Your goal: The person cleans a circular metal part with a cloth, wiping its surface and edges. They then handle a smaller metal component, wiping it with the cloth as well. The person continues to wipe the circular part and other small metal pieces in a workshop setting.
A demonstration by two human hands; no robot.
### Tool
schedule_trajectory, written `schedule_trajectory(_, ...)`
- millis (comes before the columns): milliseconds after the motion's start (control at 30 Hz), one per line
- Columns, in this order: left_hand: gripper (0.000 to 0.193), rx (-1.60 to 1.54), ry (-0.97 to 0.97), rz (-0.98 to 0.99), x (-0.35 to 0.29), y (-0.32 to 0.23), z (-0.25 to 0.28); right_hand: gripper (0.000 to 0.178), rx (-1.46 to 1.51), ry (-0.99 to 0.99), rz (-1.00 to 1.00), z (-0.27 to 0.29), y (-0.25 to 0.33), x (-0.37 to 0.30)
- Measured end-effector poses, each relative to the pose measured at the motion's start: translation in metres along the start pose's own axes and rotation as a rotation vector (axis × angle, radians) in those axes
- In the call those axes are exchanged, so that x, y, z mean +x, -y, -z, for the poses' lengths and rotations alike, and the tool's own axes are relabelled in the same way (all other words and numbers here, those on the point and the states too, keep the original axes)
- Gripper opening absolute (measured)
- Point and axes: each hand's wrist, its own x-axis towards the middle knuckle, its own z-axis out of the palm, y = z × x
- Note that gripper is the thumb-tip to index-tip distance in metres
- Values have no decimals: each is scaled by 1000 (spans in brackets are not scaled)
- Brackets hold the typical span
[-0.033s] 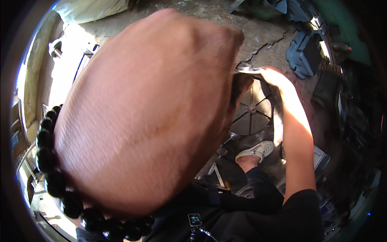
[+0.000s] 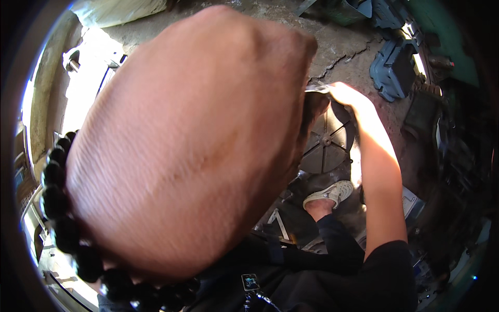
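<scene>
Looking at the back of the left hand (image 2: pixel 192 140), looming close and hiding its own fingers: can't tell that grip's opening or hold. Across now to the right hand (image 2: pixel 349 98), seemingly pinched nearly closed on a shiny metal piece (image 2: pixel 317 89), between both hands, just beyond the round ribbed plate (image 2: pixel 333 148) in view. Probably stiff, fairly light, slick where polished; best taken at the right end. Running roughly left to right, can't make out a front end.
</scene>
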Motion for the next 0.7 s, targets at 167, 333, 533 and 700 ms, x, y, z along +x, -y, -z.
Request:
schedule_trajectory(167,50,-39,0,23,-4,11,-1,31,-555,38,167,-53,92,55)
schedule_trajectory(333,50,-47,-16,33,-15,19,2,28,-363,-99,137,-57,166,26)
schedule_trajectory(533,49,-69,-19,-14,-22,29,-8,22,-299,-26,-224,-84,238,-16)
schedule_trajectory(700,49,-46,-3,-26,-22,20,-6,49,-134,-347,-296,-204,210,-20)
